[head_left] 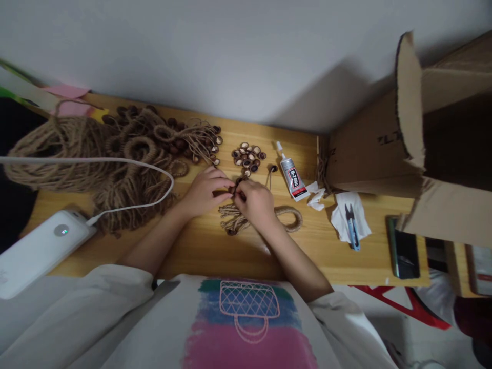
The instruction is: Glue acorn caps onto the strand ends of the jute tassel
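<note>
In the middle of the table my left hand [207, 192] and my right hand [257, 202] meet, fingertips pinched together on a small dark brown nut shell [239, 181], mostly covered by the fingers. Beneath my right hand lies a braided rope loop [294, 219] with a tassel of cords [230, 218], one cord ending in a dark shell [231, 231]. Just beyond the hands is a pile of cut nut shells [249, 156] with pale insides. Another shell on a cord [272, 168] rests to the right of the pile.
On the left are a heap of jute rope [57, 148], finished-looking shell tassels [172, 136] and a white power bank [46, 251] with a cable. To the right: a glue tube [292, 177], crumpled tissue [315, 196], blue thread snips [352, 228], a phone [403, 248] and a cardboard box [365, 138].
</note>
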A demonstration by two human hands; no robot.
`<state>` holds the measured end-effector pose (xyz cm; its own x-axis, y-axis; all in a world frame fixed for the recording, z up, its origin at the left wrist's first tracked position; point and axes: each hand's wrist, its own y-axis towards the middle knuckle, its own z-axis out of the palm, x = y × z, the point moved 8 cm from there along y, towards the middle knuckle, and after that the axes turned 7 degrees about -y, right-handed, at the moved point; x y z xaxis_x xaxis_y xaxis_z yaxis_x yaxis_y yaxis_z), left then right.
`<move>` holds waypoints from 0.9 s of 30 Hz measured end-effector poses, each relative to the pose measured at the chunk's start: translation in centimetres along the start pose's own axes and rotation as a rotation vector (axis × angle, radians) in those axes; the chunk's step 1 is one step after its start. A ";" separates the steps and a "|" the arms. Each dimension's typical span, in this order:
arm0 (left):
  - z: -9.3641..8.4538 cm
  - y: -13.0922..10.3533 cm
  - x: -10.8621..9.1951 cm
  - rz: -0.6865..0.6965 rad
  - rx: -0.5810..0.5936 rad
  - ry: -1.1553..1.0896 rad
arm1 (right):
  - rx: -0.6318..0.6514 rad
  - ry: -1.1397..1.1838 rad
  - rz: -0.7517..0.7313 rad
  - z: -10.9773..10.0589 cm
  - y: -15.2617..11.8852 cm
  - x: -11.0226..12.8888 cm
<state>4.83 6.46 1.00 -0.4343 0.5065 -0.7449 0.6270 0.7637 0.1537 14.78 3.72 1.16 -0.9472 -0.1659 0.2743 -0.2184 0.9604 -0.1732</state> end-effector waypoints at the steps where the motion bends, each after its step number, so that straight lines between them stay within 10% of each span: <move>1: 0.0 0.0 0.0 -0.001 0.004 -0.001 | -0.002 -0.002 0.000 0.0 0.0 0.0; 27: 0.0 0.0 0.0 0.023 -0.008 -0.019 | -0.006 0.006 -0.001 0.0 0.0 0.0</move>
<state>4.80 6.41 1.05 -0.4077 0.5165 -0.7530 0.6318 0.7549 0.1758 14.83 3.71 1.16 -0.9455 -0.1661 0.2801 -0.2184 0.9614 -0.1673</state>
